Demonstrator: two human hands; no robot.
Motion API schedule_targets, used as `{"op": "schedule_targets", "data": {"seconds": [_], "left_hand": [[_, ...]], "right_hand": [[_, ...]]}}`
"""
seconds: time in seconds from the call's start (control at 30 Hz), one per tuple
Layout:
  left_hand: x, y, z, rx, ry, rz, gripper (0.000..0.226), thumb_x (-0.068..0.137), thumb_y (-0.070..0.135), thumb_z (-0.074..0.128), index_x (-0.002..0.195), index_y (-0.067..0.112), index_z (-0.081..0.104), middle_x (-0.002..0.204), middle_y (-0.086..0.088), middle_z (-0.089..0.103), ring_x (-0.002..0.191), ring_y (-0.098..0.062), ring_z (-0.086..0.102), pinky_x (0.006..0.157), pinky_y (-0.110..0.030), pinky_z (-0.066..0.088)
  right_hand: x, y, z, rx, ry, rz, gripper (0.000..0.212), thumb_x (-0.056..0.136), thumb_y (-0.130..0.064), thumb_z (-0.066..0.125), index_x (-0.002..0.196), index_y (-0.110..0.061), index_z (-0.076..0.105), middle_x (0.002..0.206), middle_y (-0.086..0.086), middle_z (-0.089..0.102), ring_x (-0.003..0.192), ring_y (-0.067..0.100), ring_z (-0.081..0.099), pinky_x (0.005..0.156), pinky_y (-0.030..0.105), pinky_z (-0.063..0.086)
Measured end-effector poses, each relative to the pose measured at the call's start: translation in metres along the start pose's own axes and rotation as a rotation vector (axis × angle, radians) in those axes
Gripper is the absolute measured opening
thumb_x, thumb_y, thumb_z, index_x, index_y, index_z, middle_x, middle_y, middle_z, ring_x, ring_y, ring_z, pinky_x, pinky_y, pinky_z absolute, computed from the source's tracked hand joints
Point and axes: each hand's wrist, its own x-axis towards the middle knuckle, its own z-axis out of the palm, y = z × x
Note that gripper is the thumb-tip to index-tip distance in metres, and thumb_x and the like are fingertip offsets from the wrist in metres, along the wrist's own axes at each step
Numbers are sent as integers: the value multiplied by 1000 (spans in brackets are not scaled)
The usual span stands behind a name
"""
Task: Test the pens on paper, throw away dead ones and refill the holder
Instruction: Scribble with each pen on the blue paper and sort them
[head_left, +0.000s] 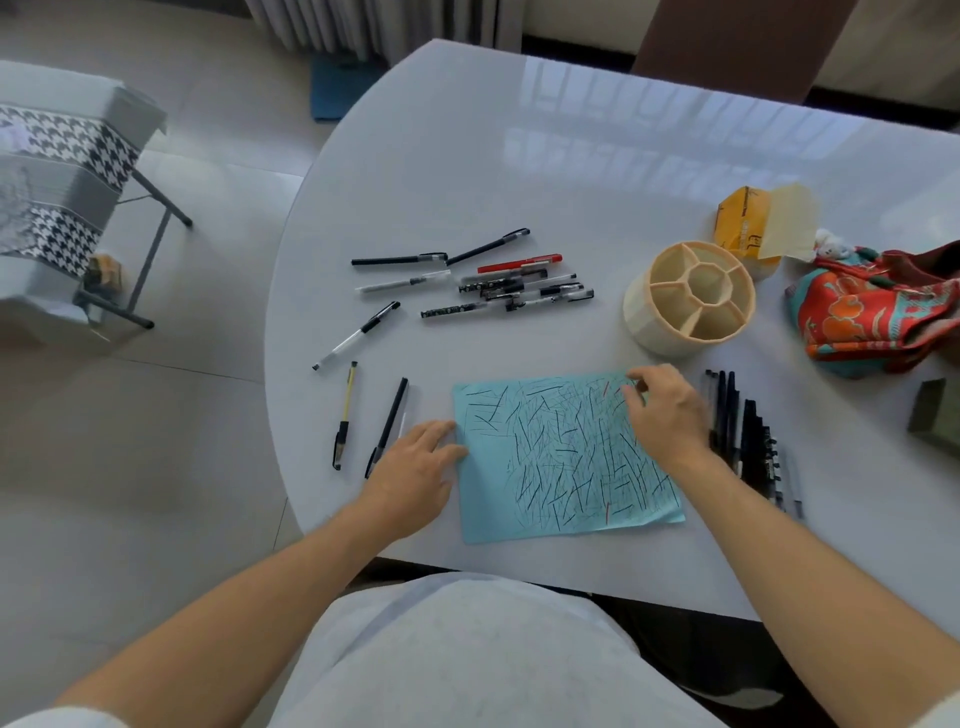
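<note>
A light blue sheet of paper (561, 462) covered in black scribbles and a few red strokes lies on the white table (519, 182) in front of me. My left hand (415, 467) rests flat at the paper's left edge, fingers straight. My right hand (667, 410) sits over the paper's top right corner with fingers loosely bent, holding nothing that I can see. A cream round pen holder (691, 299) with empty compartments stands behind the paper to the right. Several pens (509, 283) lie in a loose group behind the paper. A row of dark pens (748, 436) lies right of my right hand.
Two pens, a yellow one (345, 415) and a black one (389, 423), lie left of my left hand; a clear pen (358, 335) lies further back. A yellow tissue pack (748, 223), a red patterned cloth bag (878, 312) and a dark box (930, 410) sit right.
</note>
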Motion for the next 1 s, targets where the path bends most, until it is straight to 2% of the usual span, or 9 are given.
{"op": "schedule_targets", "data": {"seconds": [0.2, 0.4, 0.53, 0.67, 0.77, 0.83, 0.87, 0.93, 1.0], "left_hand": [[2, -9, 2, -10, -45, 9, 54, 88, 26, 58, 141, 26, 51, 158, -3, 30, 143, -23, 27, 117, -41, 30], [2, -11, 2, -45, -30, 20, 53, 86, 24, 58, 139, 26, 54, 156, -2, 31, 142, -23, 28, 112, -42, 37], [1, -11, 2, -69, -16, 38, 51, 84, 19, 58, 134, 24, 58, 156, -5, 34, 142, -26, 31, 112, -42, 36], [1, -11, 0, -80, -11, 39, 48, 85, 21, 58, 133, 23, 59, 156, -4, 33, 143, -25, 30, 114, -40, 34], [3, -11, -5, -95, -26, 55, 41, 88, 22, 57, 128, 21, 63, 152, -5, 38, 141, -25, 32, 114, -40, 35], [6, -8, -12, -189, -23, 34, 36, 91, 21, 59, 126, 19, 64, 144, -3, 47, 136, -22, 37, 113, -36, 34], [7, -6, -16, -244, -10, 3, 34, 92, 23, 59, 126, 19, 64, 139, -1, 52, 133, -19, 39, 112, -33, 34], [8, 0, -21, -327, 12, -86, 30, 95, 34, 59, 124, 25, 60, 126, 6, 59, 122, -12, 47, 105, -30, 39], [11, 8, -27, -413, -39, -176, 29, 95, 46, 57, 120, 31, 55, 108, 15, 62, 100, -6, 56, 87, -29, 48]], "right_hand": [[66, -99, 31, 44, -99, -235, 29, 100, -18, 58, 127, -13, 66, 128, 6, 66, 105, 27, 65, 90, 39, 52], [99, -161, 66, -143, -188, -521, 32, 96, -7, 54, 124, -13, 67, 121, 6, 65, 112, 29, 60, 82, 37, 50], [102, -174, 84, -325, -218, -575, 35, 92, 0, 52, 123, -12, 64, 118, 9, 62, 106, 34, 63, 73, 37, 49], [92, -175, 80, -202, -238, -463, 30, 90, -11, 58, 119, -10, 65, 115, 10, 61, 93, 34, 65, 80, 43, 55], [66, -163, 64, 158, -192, -300, 16, 83, -14, 63, 97, -12, 68, 93, 5, 63, 79, 22, 62, 72, 34, 51], [39, -148, 52, 413, -245, -144, 6, 80, -18, 62, 85, -17, 65, 78, 1, 67, 68, 17, 68, 63, 29, 53], [25, -139, 48, 512, -297, -65, 4, 80, -19, 62, 83, -19, 65, 72, 2, 69, 63, 18, 70, 60, 32, 57], [-2, -122, 44, 680, -403, 52, 3, 84, -18, 65, 84, -16, 68, 68, 5, 72, 58, 22, 69, 63, 43, 62], [-28, -110, 43, 843, -477, 122, 8, 87, -19, 68, 82, -15, 72, 71, 7, 72, 57, 23, 66, 63, 43, 61]]}}
